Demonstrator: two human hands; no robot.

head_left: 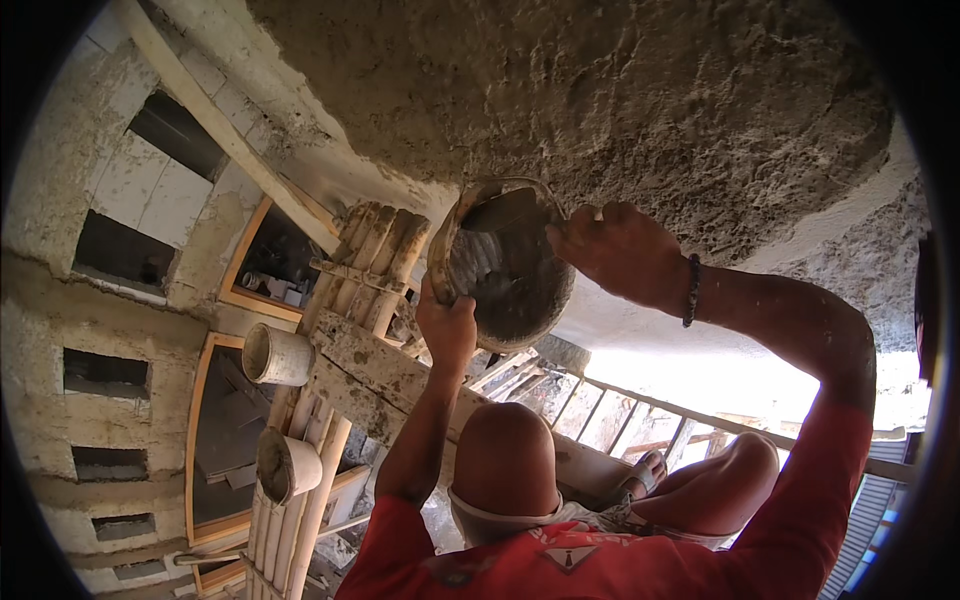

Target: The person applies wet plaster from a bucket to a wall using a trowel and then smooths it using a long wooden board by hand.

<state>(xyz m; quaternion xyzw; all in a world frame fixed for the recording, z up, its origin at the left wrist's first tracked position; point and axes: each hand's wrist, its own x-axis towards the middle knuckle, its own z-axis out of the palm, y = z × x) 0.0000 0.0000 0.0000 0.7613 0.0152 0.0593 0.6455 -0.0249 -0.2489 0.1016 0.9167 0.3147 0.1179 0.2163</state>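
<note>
Head view, entry: one round basin [532, 322], grime-coated, raised in front of the person, overlapping the lower edge of a rough brown plaster surface [640, 110], its mouth turned toward the camera. Left hand [447, 325]: gripping the basin's left rim, thumb over the edge. Right hand [622, 252]: fingers curled at the right rim; whether closed on rim or tool, cannot tell. Handling note, by judgement: keep the left grip firm, limit the tilt so nothing slides out, move the right hand in small, controlled motions. Basin contents: dark, wet-looking mix, amount unclear. Upper bucket [288, 357] and lower bucket [306, 468]: pale, smeared, near a stained plank [358, 362]; contents not discernible
</note>
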